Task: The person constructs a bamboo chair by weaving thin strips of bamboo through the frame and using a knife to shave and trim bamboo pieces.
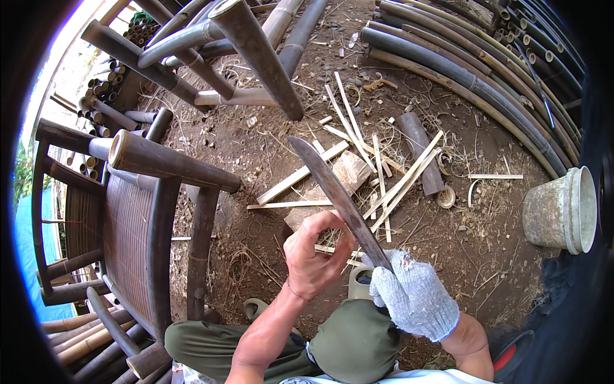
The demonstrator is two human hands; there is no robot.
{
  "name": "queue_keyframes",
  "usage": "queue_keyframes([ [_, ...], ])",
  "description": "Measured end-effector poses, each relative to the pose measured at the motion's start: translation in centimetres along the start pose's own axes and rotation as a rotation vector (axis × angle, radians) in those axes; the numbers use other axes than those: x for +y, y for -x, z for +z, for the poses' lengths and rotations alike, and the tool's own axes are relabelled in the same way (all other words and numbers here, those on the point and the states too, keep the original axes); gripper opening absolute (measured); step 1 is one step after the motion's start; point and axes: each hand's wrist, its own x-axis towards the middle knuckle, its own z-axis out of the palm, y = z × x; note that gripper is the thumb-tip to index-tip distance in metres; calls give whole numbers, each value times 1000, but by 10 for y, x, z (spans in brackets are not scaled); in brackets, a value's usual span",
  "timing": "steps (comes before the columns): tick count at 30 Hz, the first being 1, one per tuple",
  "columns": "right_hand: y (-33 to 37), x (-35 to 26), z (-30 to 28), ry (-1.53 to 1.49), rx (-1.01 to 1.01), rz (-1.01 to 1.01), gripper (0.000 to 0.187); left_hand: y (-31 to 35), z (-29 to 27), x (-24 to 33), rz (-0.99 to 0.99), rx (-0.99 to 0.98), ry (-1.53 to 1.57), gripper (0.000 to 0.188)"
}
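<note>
My right hand [412, 291], in a grey knitted work glove, is wrapped round the lower end of a machete [339, 195]. Its handle is mostly hidden in the glove. The long dark blade slants up and left, its tip over the pale wood block [348, 173]. My bare left hand [316, 253] is beside the blade's left edge, fingers curled, with thumb and forefinger bent into a near-closed ring. Their tips come close to the blade; whether they touch it or pinch something thin is unclear. Pale split bamboo strips [406, 182] lie crisscrossed on the ground beyond.
A dark bamboo chair [131, 217] stands at left, another bamboo frame [256, 57] at the far left. Long bamboo poles [473, 83] are stacked at the far right. A dirty white bucket [556, 211] stands at right. A short bamboo piece [422, 153] lies among shavings.
</note>
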Motion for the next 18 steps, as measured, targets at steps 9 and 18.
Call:
queue_keyframes([
  [9, 3, 6, -7, 220, -70, -204, 30, -1, 5, 3, 30, 4, -22, 42],
  [18, 1, 12, -3, 267, 21, -274, 29, -2, 8, 3, 23, 14, -18, 42],
])
